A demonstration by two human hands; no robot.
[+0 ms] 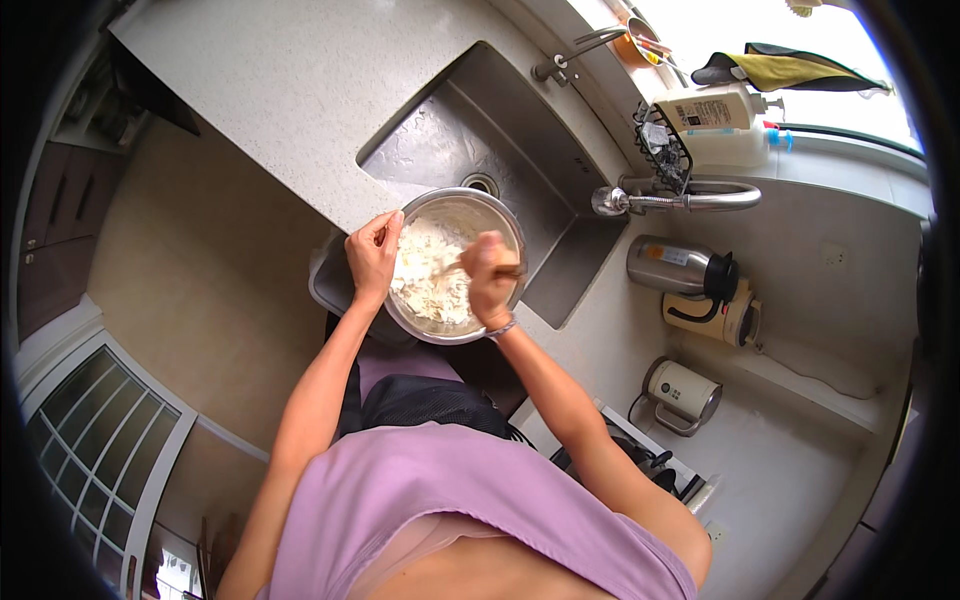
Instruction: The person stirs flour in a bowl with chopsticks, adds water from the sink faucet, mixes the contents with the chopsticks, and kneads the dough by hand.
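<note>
A round stainless steel bowl [452, 339] stands at the near edge of the sink, partly over it. Inside lies a white, floury, flaky mass [431, 274]. My left hand [373, 255] grips the bowl's left rim, thumb on top. Over the right part of the bowl, my right hand [489, 274] is closed around a brown utensil handle [510, 270], blurred by motion. The utensil's lower end reaches into the white mass; its kind is unclear.
A steel sink [465, 135] with a drain lies beyond the bowl. To the right are a faucet [675, 199], a steel vacuum jug [671, 266], a cream electric kettle [682, 394] and plastic pump bottles [712, 109]. A dark bin [330, 274] is below my left hand.
</note>
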